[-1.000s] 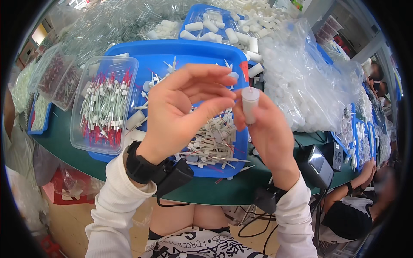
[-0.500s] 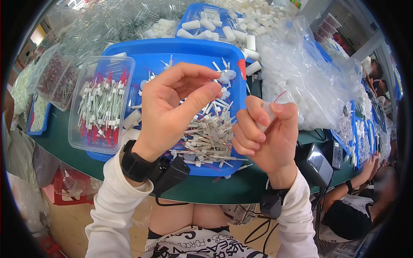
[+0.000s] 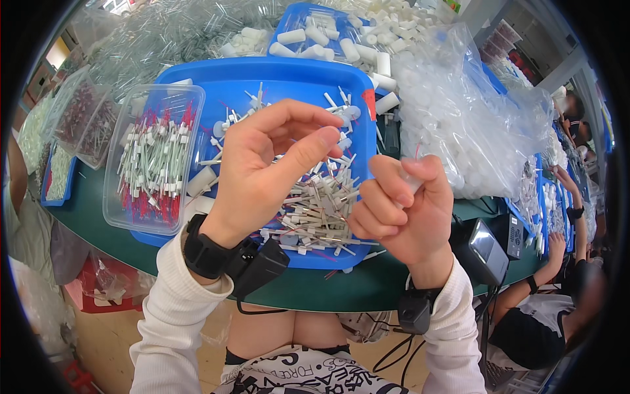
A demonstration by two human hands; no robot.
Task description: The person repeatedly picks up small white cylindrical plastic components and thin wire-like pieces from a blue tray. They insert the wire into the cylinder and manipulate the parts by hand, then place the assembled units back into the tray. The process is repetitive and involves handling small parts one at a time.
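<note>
My right hand (image 3: 403, 210) is closed in a fist around a white plastic cylinder (image 3: 412, 178), mostly hidden by the fingers. A thin red wire (image 3: 418, 151) sticks up past its top. To the left, my left hand (image 3: 259, 171) is raised over the blue tray (image 3: 216, 71), its thumb and fingertips drawn together; anything between them is hidden. Under both hands, the tray holds a heap of small white-and-grey wired parts (image 3: 315, 207), some with pale round discs. A clear plastic box (image 3: 110, 197) of similar parts with red wires stands at the tray's left side.
Behind the tray lie a smaller blue tray (image 3: 279, 29), white cylinders (image 3: 315, 36) and a pile of clear tubes (image 3: 164, 46). A bulging clear bag (image 3: 446, 125) sits to the right, near a black device (image 3: 482, 246). Another person's arms (image 3: 558, 256) reach in at far right.
My right hand has tilted slightly, so less of the white cylinder and red wire shows. My left hand has barely shifted. At far right, the other person's arm has moved.
</note>
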